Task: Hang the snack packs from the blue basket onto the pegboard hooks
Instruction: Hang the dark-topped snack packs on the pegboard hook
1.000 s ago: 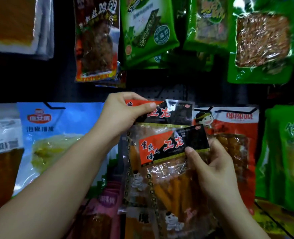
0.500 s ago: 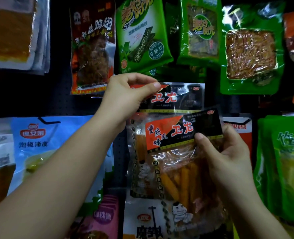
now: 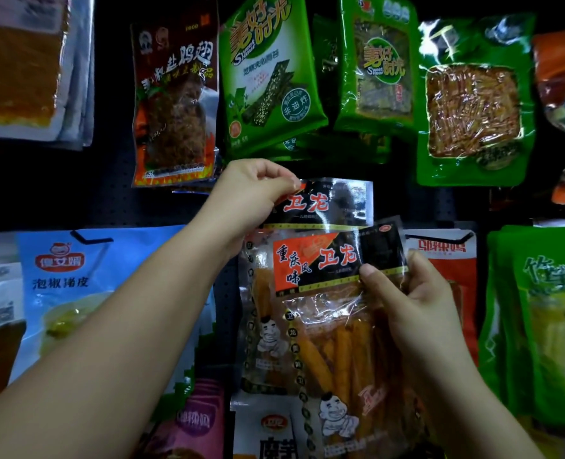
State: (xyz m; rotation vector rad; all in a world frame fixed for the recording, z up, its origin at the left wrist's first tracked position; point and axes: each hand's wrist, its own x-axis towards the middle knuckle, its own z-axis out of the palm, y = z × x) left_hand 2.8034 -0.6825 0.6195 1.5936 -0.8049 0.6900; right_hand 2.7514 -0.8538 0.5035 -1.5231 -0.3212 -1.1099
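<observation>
The left hand, at centre frame, pinches the top left corner of the rear snack pack between thumb and curled fingers, holding it up against the dark pegboard. The right hand, lower right of centre, grips the front snack pack at its right edge, thumb on the black header. The front pack overlaps the rear one's lower part. Green packs hang along the upper frame; a blue pack hangs at left.
</observation>
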